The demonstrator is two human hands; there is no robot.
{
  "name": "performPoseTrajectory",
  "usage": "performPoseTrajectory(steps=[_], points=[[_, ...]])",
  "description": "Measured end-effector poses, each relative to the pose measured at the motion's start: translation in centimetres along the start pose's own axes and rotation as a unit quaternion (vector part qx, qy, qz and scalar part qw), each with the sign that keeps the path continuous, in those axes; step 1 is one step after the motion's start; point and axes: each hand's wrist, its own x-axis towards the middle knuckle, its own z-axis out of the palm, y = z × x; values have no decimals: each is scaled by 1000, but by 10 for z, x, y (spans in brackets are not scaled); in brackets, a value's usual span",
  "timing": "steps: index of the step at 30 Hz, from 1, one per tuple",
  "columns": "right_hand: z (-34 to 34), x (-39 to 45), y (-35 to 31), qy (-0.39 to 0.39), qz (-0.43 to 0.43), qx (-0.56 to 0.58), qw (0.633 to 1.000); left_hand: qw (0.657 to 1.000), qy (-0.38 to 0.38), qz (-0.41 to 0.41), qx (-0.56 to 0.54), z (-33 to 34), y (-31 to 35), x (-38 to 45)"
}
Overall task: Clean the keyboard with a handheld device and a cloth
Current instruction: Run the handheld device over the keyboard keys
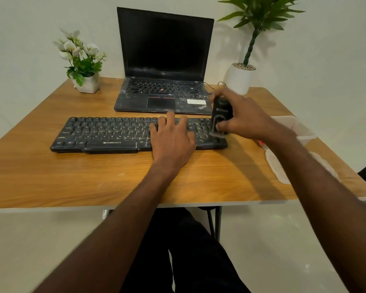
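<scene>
Right hand gripping handheld device on keyboard

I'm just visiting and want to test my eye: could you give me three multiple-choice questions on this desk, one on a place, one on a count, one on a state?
1. Where is the handheld device?
A. On the laptop
B. Over the keyboard's right end
C. By the flower pot

2. How many potted plants stand on the table?
A. One
B. Two
C. Four

3. What is the laptop screen's state?
A. Dark
B. Showing a picture
C. Folded shut

Answers:
1 B, the right hand holds it at the right end of the keyboard.
2 B, the flowers and the leafy plant.
3 A, the lid is open and black.
</scene>
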Motion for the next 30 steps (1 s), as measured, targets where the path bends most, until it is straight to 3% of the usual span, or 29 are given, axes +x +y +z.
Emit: performPoseTrajectory(steps=[3,6,10,12,17,22,27,30], points=[[25,-1,-2,82,-3,93,992,1000,6,6,-6,3,-2,-1],[30,-1,9,52,9,64,997,1000,11,1,-26,3,-5,2],[27,10,7,69,-14,41,997,1000,9,8,-16,3,-5,3],[30,13,-1,27,-32,30,999,1000,11,6,-11,3,-4,3],[1,19,-15,-177,-39,-61,982,1000,8,4,-3,2,-2,2],[13,9,-21,-51,-33,-55,997,1000,9,3,0,1,-2,2],[1,-1,-10,-120,-11,-63,991,1000,6,1,2,0,-1,2],[4,-7,-18,-53,-41,-80,995,1000,6,5,1,0,-1,2]])
